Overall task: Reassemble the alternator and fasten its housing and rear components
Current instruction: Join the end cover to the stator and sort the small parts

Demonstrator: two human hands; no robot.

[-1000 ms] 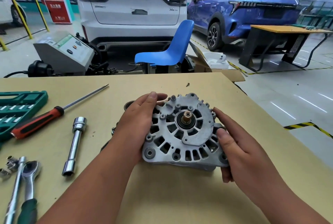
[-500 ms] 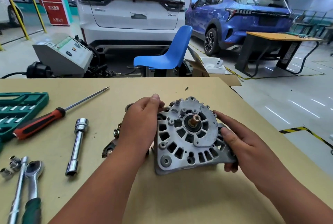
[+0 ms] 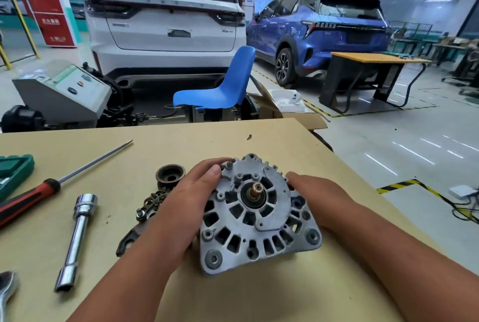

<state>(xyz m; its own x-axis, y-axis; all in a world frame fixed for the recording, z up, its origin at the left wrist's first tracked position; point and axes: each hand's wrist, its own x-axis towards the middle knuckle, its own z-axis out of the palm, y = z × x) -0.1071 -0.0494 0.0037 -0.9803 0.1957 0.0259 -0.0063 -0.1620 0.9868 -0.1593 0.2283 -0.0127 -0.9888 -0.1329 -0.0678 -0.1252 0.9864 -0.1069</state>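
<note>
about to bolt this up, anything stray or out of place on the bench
A small dark piece, maybe a screw, lies alone far back on the table, away from the rest. The pulley sits loose, off the alternator.

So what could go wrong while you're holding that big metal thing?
The alternator is tilted up, held only by the left hand and right hand. It might slip and thump onto the table. The pulley and dark parts lie right beside the left hand, so a nudge could knock them away.

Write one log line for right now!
left hand grips alternator | right hand holds alternator | pulley lies beside | screwdriver untouched
</note>
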